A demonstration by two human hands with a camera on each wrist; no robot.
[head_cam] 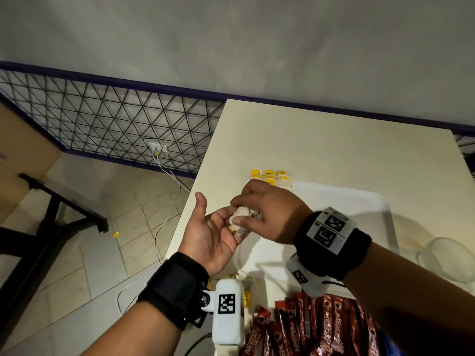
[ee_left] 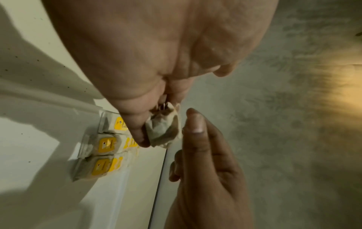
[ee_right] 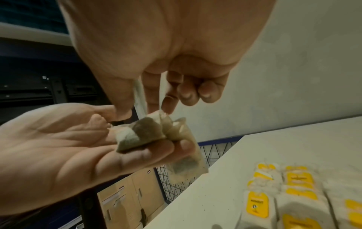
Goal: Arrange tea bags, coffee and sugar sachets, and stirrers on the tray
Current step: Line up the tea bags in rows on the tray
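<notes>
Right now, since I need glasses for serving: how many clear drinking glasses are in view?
1: a clear drinking glass sits on the cream table, just right of the white plastic tray. Others may lie outside the frame.

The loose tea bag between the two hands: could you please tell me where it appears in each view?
Head: tea bag centre, at the left hand's fingertips.
Left wrist: centre, under the right hand.
Right wrist: centre, on the left fingers.
Shared landmark: yellow-tagged tea bags on the tray.
</notes>
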